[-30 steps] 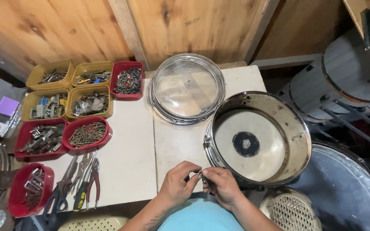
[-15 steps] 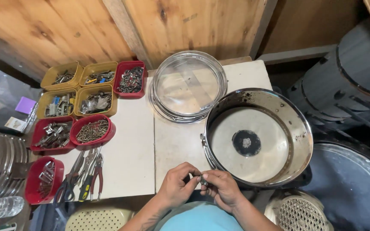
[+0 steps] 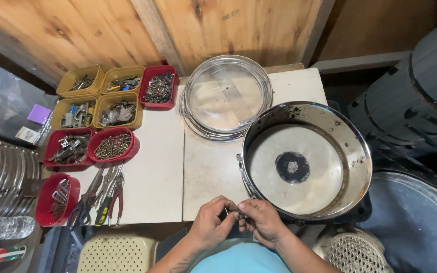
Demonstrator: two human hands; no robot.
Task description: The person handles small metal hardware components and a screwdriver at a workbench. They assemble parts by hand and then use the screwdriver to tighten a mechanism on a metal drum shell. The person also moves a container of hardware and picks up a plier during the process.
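Both hands meet at the near rim of the big shiny metal drum shell, left hand and right hand pinched fingertip to fingertip on a tiny dark metal fastener. It looks to lie crosswise between them, though its pointing end is too small to tell. My worry: one slipped pinch drops it off the white tabletop beside that shell.

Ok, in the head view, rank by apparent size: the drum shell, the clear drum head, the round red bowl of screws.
1. Drum shell, though nearer the camera.
2. Clear drum head.
3. Round red bowl of screws, plainly smallest.
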